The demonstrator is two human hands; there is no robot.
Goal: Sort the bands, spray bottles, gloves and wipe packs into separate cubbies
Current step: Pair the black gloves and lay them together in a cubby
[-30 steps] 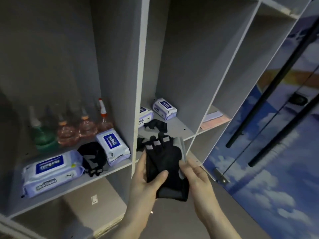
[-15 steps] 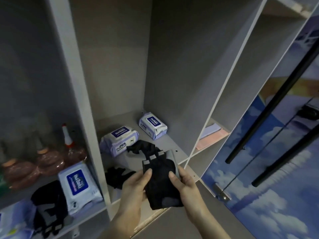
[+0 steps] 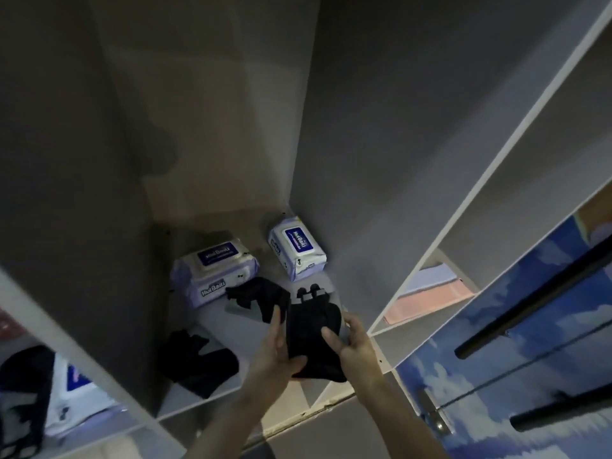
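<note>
At the front edge of the middle cubby [image 3: 205, 389], both hands hold one black glove [image 3: 313, 339]: the left hand [image 3: 276, 352] and right hand [image 3: 356, 344] each pinch it, thumb over the cloth. Sorting appears far from finished. This cubby contains two more gloves [image 3: 198, 362] [image 3: 260, 298] mixed with two wipe packs [image 3: 215, 266] [image 3: 296, 251]. The left-hand cubby also appears mixed, though blurred. No bands or spray bottles are discernible.

I have both bare forearms reaching up from the bottom edge, hands close together. My left hand [image 3: 276, 351] grips with fingers extended upward and thumb curled inward. My right hand [image 3: 352, 342] pinches from the other side, thumb forward.
</note>
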